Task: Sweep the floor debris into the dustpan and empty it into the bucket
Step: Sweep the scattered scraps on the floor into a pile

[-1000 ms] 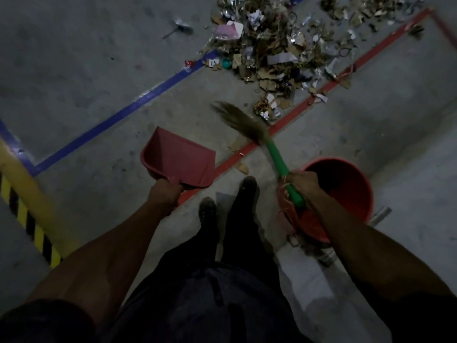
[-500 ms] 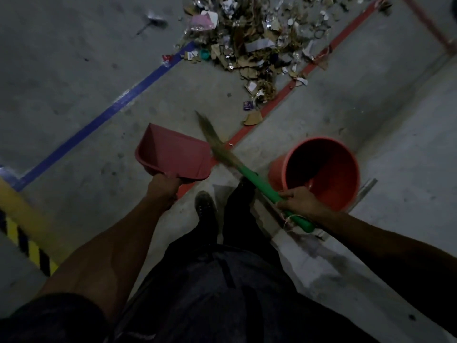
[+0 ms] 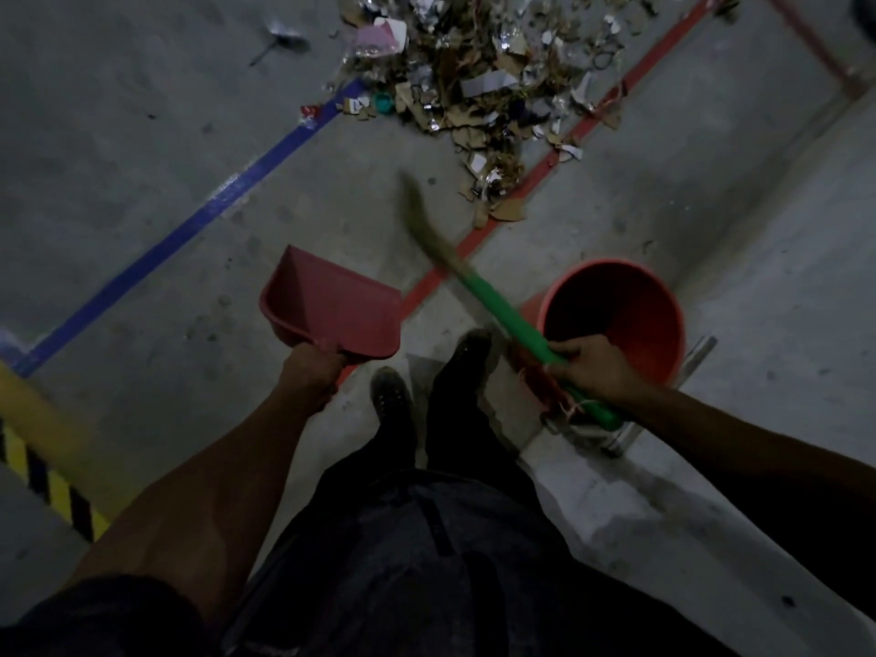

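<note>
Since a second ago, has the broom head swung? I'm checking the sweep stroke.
Yes. The broom head has swung left, off the end of the debris pile and across the red floor line toward the dustpan.

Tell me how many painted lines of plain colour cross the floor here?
3: a blue line on the left, a red line running past the debris pile, another red line top right. More may lie outside view.

dustpan [image 3: 332, 308] — pink-red | broom handle [image 3: 502, 315] — green | bucket [image 3: 616, 315] orange-red | floor lines blue, red | curb yellow-black stripes
</note>
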Demonstrator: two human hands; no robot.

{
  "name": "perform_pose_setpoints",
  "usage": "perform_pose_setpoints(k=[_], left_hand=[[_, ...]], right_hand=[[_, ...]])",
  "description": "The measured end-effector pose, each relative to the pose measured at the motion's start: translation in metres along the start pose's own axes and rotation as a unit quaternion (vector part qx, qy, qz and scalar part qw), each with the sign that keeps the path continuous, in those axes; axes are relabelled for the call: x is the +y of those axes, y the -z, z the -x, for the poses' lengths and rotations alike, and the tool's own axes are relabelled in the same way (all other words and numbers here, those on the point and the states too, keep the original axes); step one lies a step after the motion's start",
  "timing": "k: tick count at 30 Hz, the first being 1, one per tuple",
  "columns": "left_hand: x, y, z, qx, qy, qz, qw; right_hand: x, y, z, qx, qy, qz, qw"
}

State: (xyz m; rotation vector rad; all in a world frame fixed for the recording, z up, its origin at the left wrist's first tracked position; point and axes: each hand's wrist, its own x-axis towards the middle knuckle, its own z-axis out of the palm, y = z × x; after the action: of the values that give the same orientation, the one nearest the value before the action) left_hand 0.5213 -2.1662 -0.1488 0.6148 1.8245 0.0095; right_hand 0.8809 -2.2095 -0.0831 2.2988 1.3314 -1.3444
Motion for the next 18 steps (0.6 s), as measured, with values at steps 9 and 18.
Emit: perform_pose_setpoints(k=[9, 18], left_hand=[[0.016, -0.008, 0.003, 0.005, -0.016, 0.017, 1.0], [0.056, -0.02, 0.003, 0.0, -0.006, -0.017, 1.0]], right_hand=[[-0.001, 0.03, -0.055, 0.01, -0.067, -0.041, 0.997], [-0.003, 0.033, -0.062, 0.028, -0.022, -0.077, 0.996]])
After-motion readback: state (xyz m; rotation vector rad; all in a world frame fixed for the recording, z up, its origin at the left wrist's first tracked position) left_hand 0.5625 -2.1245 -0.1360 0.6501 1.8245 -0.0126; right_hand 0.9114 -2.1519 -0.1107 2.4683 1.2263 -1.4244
